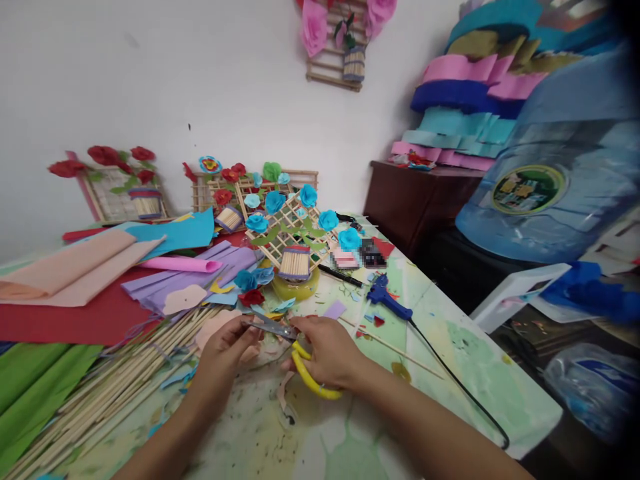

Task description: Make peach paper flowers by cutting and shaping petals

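Yellow-handled scissors (311,379) are in my right hand (327,350), whose fingers wrap round the handles and pivot. The blades point left toward the fingertips of my left hand (227,347). That hand is closed in a pinch on a pale peach paper piece (251,351), partly hidden by the fingers. A thin curled peach strip (285,397) hangs or lies below the scissors. Just beyond both hands are a dark red paper flower (252,297) and blue paper flowers (246,280).
Thin sticks (125,373) and coloured paper sheets (75,267) cover the left side. A lattice with blue flowers (295,227) stands ahead. On the right lie a blue glue gun (390,300) and its cord; a water bottle (555,167) stands beyond the table.
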The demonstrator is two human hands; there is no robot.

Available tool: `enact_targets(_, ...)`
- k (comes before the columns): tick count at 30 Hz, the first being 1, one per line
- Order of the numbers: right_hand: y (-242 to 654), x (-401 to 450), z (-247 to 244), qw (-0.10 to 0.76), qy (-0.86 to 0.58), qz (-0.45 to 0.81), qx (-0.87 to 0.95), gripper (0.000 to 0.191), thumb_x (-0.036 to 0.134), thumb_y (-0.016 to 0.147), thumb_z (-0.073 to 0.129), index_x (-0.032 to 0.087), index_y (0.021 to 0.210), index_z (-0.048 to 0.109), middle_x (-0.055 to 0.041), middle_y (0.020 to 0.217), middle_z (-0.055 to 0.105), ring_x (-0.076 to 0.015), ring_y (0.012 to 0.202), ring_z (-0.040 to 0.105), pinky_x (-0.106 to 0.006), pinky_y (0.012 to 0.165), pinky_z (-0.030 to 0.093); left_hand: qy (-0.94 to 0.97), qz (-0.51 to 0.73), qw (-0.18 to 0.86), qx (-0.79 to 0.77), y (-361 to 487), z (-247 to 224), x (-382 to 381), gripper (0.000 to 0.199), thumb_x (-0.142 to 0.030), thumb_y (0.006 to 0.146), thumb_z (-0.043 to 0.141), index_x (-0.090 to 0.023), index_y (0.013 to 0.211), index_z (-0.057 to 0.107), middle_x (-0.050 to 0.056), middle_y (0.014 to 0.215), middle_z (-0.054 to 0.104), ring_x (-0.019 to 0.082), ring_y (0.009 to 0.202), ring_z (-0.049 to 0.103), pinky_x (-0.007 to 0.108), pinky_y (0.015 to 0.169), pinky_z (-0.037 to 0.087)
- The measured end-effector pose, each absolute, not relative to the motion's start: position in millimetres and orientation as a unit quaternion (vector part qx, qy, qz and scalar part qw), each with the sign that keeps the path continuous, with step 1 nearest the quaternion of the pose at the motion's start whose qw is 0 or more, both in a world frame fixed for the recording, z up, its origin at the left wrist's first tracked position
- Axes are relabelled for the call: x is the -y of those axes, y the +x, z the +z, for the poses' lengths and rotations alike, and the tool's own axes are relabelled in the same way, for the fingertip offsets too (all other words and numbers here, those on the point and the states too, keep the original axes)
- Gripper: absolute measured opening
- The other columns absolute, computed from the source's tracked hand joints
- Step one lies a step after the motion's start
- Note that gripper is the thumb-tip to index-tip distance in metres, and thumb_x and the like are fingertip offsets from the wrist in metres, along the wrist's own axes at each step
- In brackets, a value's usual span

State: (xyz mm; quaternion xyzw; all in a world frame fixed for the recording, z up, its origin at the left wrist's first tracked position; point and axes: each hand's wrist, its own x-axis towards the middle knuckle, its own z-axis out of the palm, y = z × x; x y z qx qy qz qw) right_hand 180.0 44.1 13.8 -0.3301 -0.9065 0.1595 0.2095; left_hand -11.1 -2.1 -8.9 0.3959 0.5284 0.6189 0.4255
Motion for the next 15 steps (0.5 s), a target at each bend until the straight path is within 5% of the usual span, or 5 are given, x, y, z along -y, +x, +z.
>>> enact_targets(15,180.0,-45.2,10.9,0.202,-0.36,0.161,0.897,0.047,0.051,0.074,0.059,0.023,0.111,0.055,-0.0051,0.086,0.063,-0.0187,0.074,0.055,-0.025,0.063,0.034,0.361,0.645,0.432,-0.517,-6.9,-2.1,1.1,0.033,-0.036,0.066,0.071,-0.016,0.088,0.058,-0.003,0.061,0.057,0.008,0.053,0.049,0.016,0.049,0.04)
